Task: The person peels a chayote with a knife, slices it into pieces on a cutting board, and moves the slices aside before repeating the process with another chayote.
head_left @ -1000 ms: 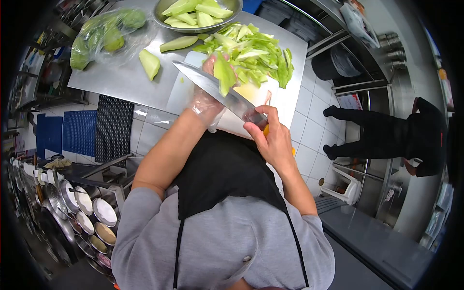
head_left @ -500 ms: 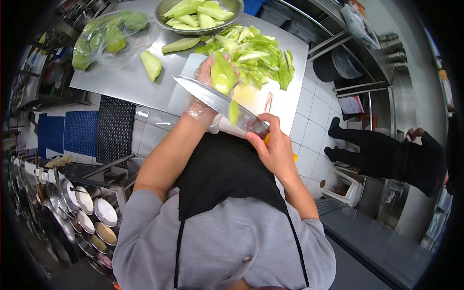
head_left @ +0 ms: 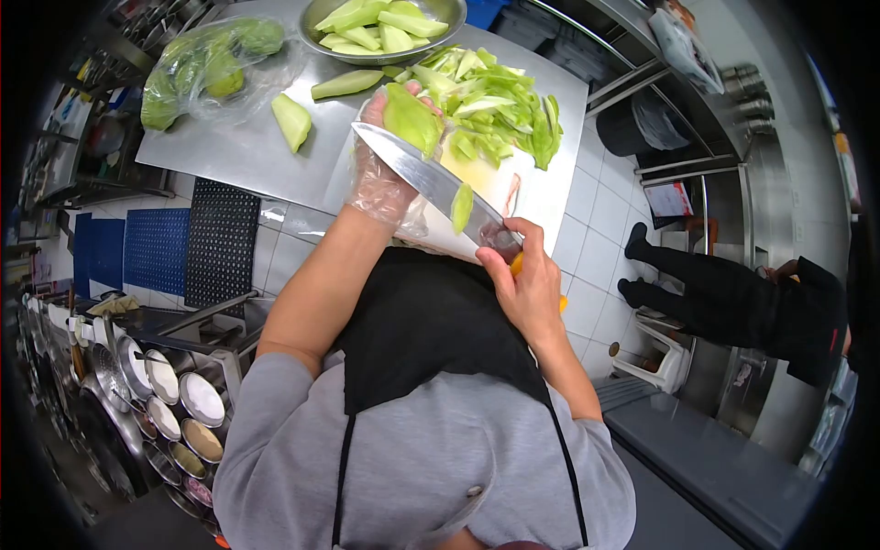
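Observation:
My left hand (head_left: 376, 174), in a clear plastic glove, grips a green vegetable piece (head_left: 412, 121) that looks like chayote, above the white cutting board (head_left: 440, 240). My right hand (head_left: 526, 282) is closed around the yellow handle of a broad kitchen knife (head_left: 420, 172). The blade slants up and left, its tip near the gloved palm, just below the piece. A thin green slice (head_left: 462, 208) clings to the blade. Beyond the hands, a heap of thin green slices (head_left: 500, 105) spreads over the board and table.
A metal bowl (head_left: 451, 37) of pale green wedges stands at the back of the steel table (head_left: 220, 160). Left of it lies a plastic bag (head_left: 206, 73) of green vegetables. Two loose wedges lie nearby, one (head_left: 291, 123) farther left. A person in black (head_left: 770, 307) stands at right.
The knife has moved right and its tip slightly up. My left hand has turned the vegetable piece, showing a broader face. The slice still clings to the blade.

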`<state>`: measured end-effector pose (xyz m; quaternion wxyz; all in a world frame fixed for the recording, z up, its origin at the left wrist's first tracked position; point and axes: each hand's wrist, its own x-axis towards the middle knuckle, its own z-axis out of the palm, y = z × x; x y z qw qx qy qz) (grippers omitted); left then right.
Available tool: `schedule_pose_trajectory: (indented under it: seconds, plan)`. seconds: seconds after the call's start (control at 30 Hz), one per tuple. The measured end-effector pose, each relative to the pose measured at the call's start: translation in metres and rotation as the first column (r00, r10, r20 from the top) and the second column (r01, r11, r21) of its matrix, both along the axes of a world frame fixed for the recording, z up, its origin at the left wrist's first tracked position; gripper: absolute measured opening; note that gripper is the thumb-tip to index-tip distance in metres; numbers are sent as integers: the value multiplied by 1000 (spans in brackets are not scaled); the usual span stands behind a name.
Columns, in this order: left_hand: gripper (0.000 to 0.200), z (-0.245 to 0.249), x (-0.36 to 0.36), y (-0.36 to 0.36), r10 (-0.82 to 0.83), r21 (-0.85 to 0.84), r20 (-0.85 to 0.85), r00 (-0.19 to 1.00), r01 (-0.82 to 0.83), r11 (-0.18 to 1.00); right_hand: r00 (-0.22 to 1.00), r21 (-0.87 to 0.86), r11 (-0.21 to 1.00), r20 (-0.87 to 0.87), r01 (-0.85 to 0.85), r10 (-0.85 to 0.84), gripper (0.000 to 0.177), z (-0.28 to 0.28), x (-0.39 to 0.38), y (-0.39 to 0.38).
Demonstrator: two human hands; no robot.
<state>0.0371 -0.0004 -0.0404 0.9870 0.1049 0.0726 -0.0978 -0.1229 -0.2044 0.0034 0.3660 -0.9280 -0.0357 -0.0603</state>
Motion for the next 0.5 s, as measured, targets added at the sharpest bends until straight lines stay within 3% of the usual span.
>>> schedule_pose_trajectory:
  seconds: [0.23,0.33,0.43,0.5]
  plan:
    - [40,-13,8,11,32,-48,26,999,-31,998,997,7,999,-74,-36,36,47,5,-4,0]
    - [41,-13,5,6,77,54,-23,997,-76,996,999,34,999,-39,-34,36,46,2,3,4]
    - [43,-6,-12,-5,12,-60,15,1000,-11,998,999,68,997,-14,-32,33,47,1,17,10]
    - [48,-11,-16,-10,6,7,33,999,-7,1000,999,77,996,-28,-41,43,49,3,25,12]
